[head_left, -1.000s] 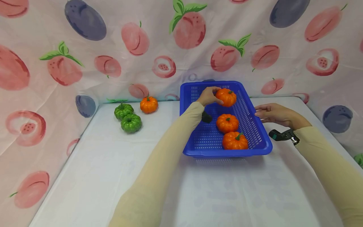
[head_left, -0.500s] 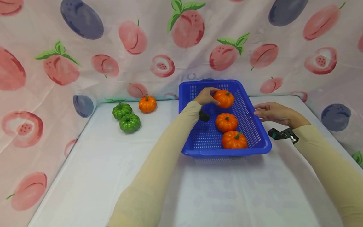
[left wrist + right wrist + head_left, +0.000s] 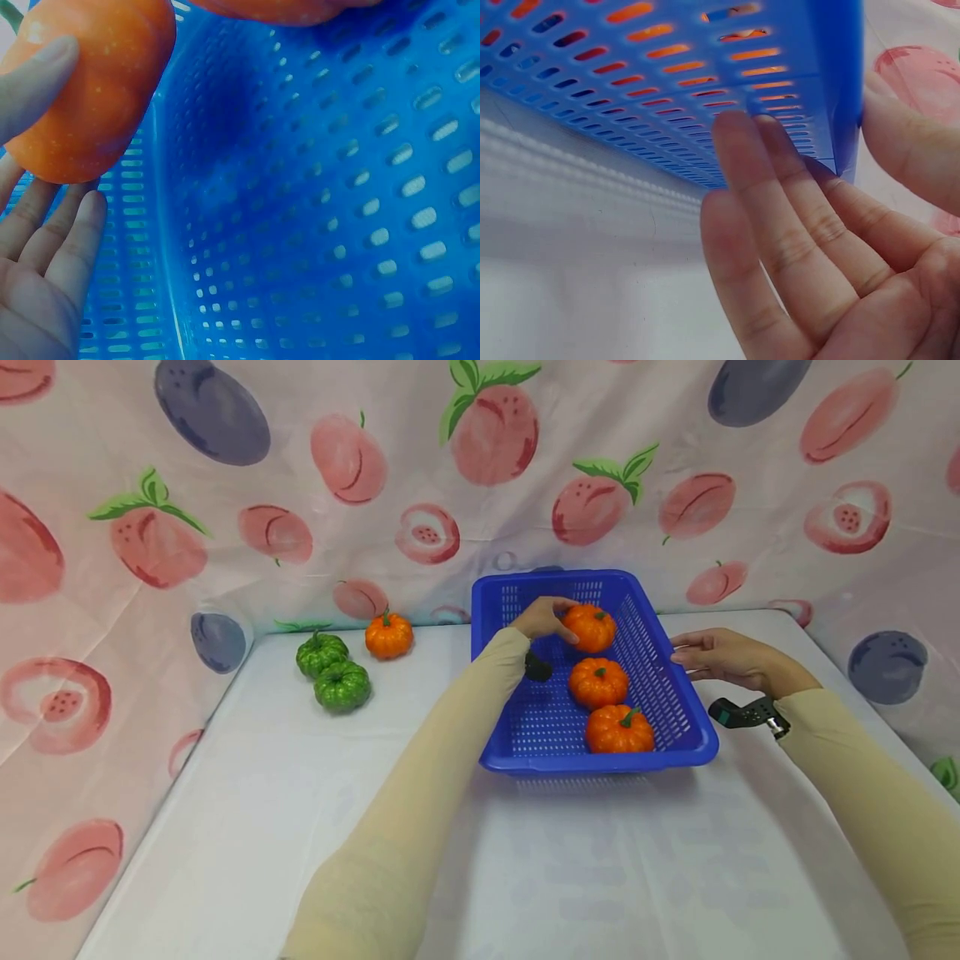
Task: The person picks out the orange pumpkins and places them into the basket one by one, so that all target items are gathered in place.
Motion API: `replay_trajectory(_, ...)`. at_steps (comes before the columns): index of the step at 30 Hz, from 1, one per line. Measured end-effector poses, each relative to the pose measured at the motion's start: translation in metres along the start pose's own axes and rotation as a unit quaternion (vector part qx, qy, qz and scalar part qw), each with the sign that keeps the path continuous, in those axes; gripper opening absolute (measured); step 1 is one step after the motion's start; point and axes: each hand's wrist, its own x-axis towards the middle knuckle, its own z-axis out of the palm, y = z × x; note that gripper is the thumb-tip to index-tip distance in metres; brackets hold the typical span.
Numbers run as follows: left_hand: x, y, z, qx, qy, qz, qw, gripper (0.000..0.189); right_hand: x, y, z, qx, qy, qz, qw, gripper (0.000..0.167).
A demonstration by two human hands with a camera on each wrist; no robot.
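My left hand (image 3: 544, 618) is inside a blue plastic basket (image 3: 600, 765), gripping an orange mini pumpkin (image 3: 590, 629) low toward its far end. In the left wrist view the thumb lies across this pumpkin (image 3: 105, 97), with the other fingers under its far side. Two more orange pumpkins (image 3: 598, 683) (image 3: 620, 731) sit in the basket, nearer the front. At the basket's right side, my right hand (image 3: 723, 658) holds the rim. The right wrist view shows its thumb on the rim's outer edge and its fingers (image 3: 780, 232) along the slotted wall (image 3: 652, 97) beneath.
Left of the basket, two green pumpkins (image 3: 322, 653) (image 3: 342, 686) and an orange one (image 3: 388, 636) stand on the white-covered table (image 3: 247, 827). A fruit-print cloth (image 3: 495, 518) hangs behind the table and along its sides.
My left hand has lowered the orange pumpkin slightly, deeper into the basket and a little leftward. My right hand stays at the rim. The whole head view has shifted slightly.
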Motion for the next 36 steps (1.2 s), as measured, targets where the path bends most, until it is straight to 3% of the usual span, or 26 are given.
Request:
replay_trajectory(18, 0.008, -0.007, 0.005, 0.051, -0.030, -0.024, 0.9980, 0.062, -0.002, 0.001, 0.000, 0.003, -0.004, -0.008, 1.0000, 0.067)
replay_trajectory(25, 0.011, -0.011, 0.007, 0.061, -0.034, -0.036, 0.9969, 0.063, 0.000, 0.006, -0.003, 0.018, -0.023, -0.034, 0.9990, 0.072)
replay_trajectory(36, 0.008, -0.010, 0.007, 0.051, -0.031, -0.048, 0.9971, 0.063, -0.001, 0.000, 0.001, -0.003, -0.001, -0.001, 1.0000, 0.065)
